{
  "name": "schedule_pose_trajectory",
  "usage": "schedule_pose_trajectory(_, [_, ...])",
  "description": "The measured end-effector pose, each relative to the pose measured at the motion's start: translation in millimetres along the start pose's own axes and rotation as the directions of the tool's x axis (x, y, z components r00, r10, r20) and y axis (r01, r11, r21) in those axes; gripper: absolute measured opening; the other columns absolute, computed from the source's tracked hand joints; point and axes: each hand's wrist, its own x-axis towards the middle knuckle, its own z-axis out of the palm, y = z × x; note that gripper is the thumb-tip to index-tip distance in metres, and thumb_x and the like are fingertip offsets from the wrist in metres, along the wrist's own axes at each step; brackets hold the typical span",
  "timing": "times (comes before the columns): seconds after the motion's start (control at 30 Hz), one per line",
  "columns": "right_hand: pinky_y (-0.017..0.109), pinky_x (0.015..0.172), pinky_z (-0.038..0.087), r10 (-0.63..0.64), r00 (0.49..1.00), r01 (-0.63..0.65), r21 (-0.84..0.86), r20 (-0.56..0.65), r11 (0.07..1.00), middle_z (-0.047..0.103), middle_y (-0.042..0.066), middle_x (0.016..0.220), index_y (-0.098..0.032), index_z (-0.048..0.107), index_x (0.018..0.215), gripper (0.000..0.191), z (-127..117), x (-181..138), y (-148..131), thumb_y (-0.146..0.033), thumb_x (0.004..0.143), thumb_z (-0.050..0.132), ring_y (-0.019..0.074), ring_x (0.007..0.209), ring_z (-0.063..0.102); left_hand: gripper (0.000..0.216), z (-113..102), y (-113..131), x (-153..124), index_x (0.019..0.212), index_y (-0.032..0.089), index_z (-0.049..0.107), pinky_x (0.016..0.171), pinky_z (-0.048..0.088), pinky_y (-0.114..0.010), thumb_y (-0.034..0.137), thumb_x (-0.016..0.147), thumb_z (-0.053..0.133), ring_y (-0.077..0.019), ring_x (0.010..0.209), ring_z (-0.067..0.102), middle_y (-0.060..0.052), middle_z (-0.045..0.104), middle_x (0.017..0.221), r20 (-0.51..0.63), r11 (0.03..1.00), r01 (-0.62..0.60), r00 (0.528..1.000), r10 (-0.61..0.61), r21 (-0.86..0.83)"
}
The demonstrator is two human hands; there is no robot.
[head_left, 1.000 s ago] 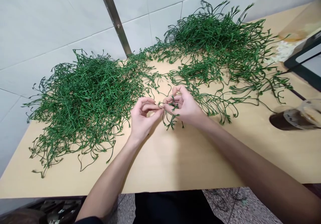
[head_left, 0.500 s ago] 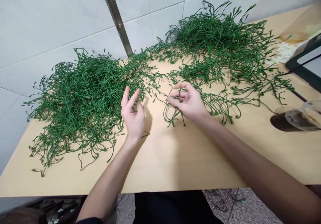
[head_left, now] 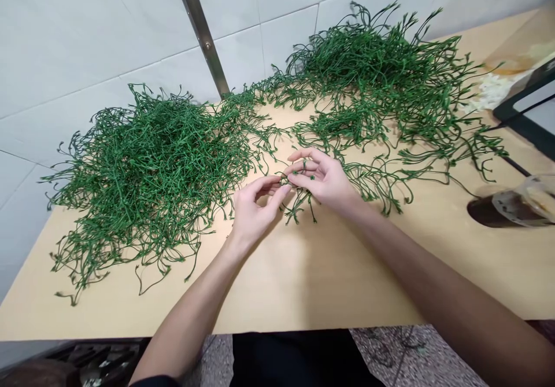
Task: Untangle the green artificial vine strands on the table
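Both hands meet over the middle of the table. My right hand [head_left: 323, 177] pinches several thin green plastic stems [head_left: 299, 205] with small branched tips, which hang below its fingers. My left hand [head_left: 258, 205] has its thumb and forefinger closed at the same spot, touching the stems by the right fingertips. Exactly which stem the left fingers grip is partly hidden. A large heap of green stems [head_left: 151, 155] spreads to the left of my left hand. Beyond my right hand lies a second heap [head_left: 364, 57], with looser stems [head_left: 377, 181] beside the wrist.
The wooden table [head_left: 269, 283] stands against a tiled wall [head_left: 108, 34] with a metal post [head_left: 203, 34]. At the right are a cup of dark drink [head_left: 498, 207], a dark-framed object [head_left: 529, 109] and white pieces [head_left: 494, 89]. Stems also lie on the speckled floor [head_left: 390, 352].
My left hand has moved right from beside the left heap, and its spread fingers have closed at the stems in my right hand. The right hand has barely moved.
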Motion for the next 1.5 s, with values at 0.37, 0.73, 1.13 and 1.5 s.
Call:
schedule_pose_trajectory(0.37, [0.038, 0.077, 0.057, 0.043, 0.997, -0.045, 0.035, 0.063, 0.998, 0.067, 0.000, 0.069, -0.021, 0.059, 0.092, 0.037, 0, -4, -6, -0.032, 0.065, 0.082, 0.0200, 0.074, 0.070, 0.011, -1, -1, 2, 0.086, 0.016, 0.070, 0.067, 0.056, -0.024, 0.023, 0.077, 0.069, -0.0140, 0.068, 0.069, -0.004, 0.073, 0.075, 0.015, 0.990, 0.130, 0.991, -0.129, -0.055])
schedule_pose_trajectory(0.73, [0.033, 0.077, 0.056, -0.049, 0.998, 0.049, -0.011, 0.032, 0.999, 0.068, 0.003, 0.083, -0.020, 0.059, 0.092, 0.035, 2, -1, 5, -0.020, 0.061, 0.076, 0.0164, 0.077, 0.066, 0.013, -5, 1, 5, 0.086, 0.017, 0.071, 0.059, 0.046, -0.023, 0.024, 0.084, 0.060, -0.0126, 0.062, 0.059, -0.002, 0.072, 0.076, 0.045, 0.997, 0.044, 0.998, -0.047, 0.068])
schedule_pose_trajectory(1.13, [0.033, 0.074, 0.057, -0.029, 0.999, 0.030, -0.022, 0.024, 0.999, 0.068, 0.001, 0.075, -0.019, 0.057, 0.088, 0.040, 1, 0, 7, -0.025, 0.058, 0.082, 0.0170, 0.071, 0.068, 0.022, -4, 3, 3, 0.086, 0.016, 0.071, 0.053, 0.043, -0.021, 0.031, 0.071, 0.077, -0.0115, 0.062, 0.059, -0.003, 0.071, 0.076, 0.094, 0.995, 0.095, 0.991, -0.098, 0.033])
schedule_pose_trajectory(1.5, [0.030, 0.067, 0.053, 0.001, 0.999, 0.001, -0.050, 0.045, 0.999, 0.063, -0.002, 0.065, -0.019, 0.057, 0.082, 0.033, 4, -1, 5, -0.028, 0.061, 0.081, 0.0131, 0.061, 0.060, 0.020, -2, 5, 0, 0.088, 0.019, 0.063, 0.052, 0.042, -0.020, 0.015, 0.068, 0.063, -0.0089, 0.052, 0.054, 0.004, 0.062, 0.061, 0.019, 0.987, 0.086, 0.996, -0.089, 0.135])
